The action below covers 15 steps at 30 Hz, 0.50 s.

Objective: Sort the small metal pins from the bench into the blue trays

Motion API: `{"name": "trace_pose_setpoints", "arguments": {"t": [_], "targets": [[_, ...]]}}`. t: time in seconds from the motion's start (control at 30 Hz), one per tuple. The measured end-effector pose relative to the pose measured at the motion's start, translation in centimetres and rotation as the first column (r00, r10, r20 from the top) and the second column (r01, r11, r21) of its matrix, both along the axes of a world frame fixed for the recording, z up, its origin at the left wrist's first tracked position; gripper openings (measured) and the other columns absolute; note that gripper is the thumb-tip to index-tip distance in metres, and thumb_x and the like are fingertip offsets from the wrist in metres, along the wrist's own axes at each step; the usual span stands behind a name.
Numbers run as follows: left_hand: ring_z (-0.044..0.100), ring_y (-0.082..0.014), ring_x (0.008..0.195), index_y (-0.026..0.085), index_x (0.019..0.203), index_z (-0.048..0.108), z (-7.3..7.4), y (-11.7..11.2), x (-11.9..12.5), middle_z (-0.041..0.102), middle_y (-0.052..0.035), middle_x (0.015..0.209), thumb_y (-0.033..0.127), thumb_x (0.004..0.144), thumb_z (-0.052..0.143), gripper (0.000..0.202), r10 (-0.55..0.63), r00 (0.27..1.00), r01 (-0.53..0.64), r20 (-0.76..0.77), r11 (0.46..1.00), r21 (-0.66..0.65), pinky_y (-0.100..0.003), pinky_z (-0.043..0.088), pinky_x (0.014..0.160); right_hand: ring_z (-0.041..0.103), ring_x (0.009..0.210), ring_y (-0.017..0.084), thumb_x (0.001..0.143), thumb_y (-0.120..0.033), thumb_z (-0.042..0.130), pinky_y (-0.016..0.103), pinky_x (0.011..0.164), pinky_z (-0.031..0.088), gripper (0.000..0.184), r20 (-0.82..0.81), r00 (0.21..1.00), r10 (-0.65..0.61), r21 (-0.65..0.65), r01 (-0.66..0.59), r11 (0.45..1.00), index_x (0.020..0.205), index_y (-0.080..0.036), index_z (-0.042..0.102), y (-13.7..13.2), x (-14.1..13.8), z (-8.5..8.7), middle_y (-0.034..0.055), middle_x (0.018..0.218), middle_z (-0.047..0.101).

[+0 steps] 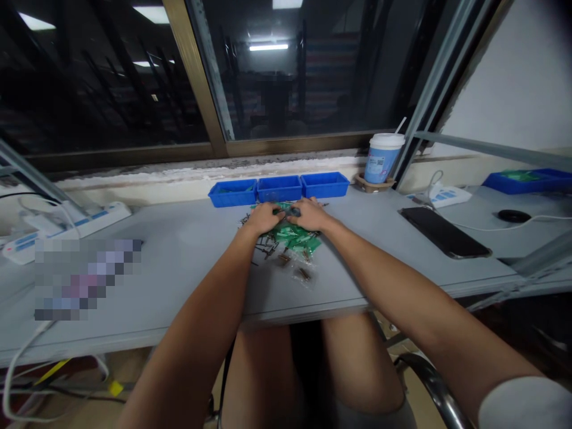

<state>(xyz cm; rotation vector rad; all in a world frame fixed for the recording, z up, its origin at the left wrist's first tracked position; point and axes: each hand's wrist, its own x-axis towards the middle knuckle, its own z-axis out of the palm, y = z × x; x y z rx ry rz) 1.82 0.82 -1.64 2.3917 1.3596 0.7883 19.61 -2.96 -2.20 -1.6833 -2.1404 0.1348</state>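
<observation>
My left hand (267, 218) and my right hand (309, 214) are close together over a loose pile at mid-table. Their fingers are closed on what looks like a small plastic bag (291, 211), stretched between the fingertips. Its contents are too small to tell. Below the hands are green packets (297, 237) in a heap. Dark screws (267, 245) lie scattered along the left side of the heap, by my left wrist. Nearer to me are small clear bags (304, 274) with brownish metal pieces inside.
Three blue trays (280, 188) stand in a row behind the pile; the left one holds something green. A lidded cup (384, 158) with a straw is at the back right. A phone (444, 231) lies right, a blurred-out object (87, 280) left, near a power strip (96, 220).
</observation>
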Motion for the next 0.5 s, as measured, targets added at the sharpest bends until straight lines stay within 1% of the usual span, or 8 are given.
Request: {"name": "trace_pose_setpoints", "arguments": {"t": [0.13,0.23,0.37,0.5], "targets": [[0.064,-0.0286,0.112,0.024,0.104,0.076,0.3,-0.3,-0.2,0.074,-0.0067,0.112,0.035,0.083,0.058,0.03,-0.017,0.989,0.017,-0.145,1.0,-0.003,-0.039,0.046,0.102,0.049,0.122,0.033,0.085,-0.043,0.062,0.046,0.101,0.038,0.043,-0.008,0.999,0.044,0.061,-0.044,0.997,0.121,-0.02,0.067,-0.1,-0.4,0.3,0.0145,0.129,0.062],[0.063,-0.028,0.114,0.022,0.112,0.073,0.7,-0.7,-0.1,0.072,-0.0076,0.118,0.034,0.085,0.056,0.034,-0.019,0.983,0.019,-0.182,1.0,-0.002,-0.037,0.045,0.103,0.054,0.118,0.029,0.083,-0.034,0.065,0.039,0.1,0.04,0.033,-0.058,0.998,0.03,0.069,-0.026,0.997,0.112,-0.018,0.071,-0.1,-0.9,0.5,0.0125,0.119,0.068],[0.065,-0.0291,0.11,0.019,0.111,0.073,1.1,-1.1,0.0,0.071,-0.0098,0.118,0.034,0.084,0.058,0.035,-0.015,0.985,0.014,-0.17,1.0,-0.011,-0.039,0.048,0.099,0.064,0.102,0.023,0.082,-0.023,0.064,0.03,0.089,0.045,0.022,-0.209,0.976,-0.062,0.006,0.065,0.998,0.101,-0.018,0.074,0.0,-1.3,0.7,0.0087,0.106,0.074],[0.067,-0.0287,0.104,0.018,0.104,0.074,1.1,-1.3,0.0,0.073,-0.0089,0.113,0.033,0.083,0.059,0.03,-0.039,0.99,0.038,-0.138,0.999,-0.011,-0.041,0.049,0.097,0.067,0.089,0.022,0.082,-0.026,0.065,0.028,0.077,0.046,0.015,-0.266,0.952,-0.149,-0.046,0.142,0.989,0.089,-0.018,0.075,0.0,-1.3,0.9,0.0085,0.094,0.075]]}}
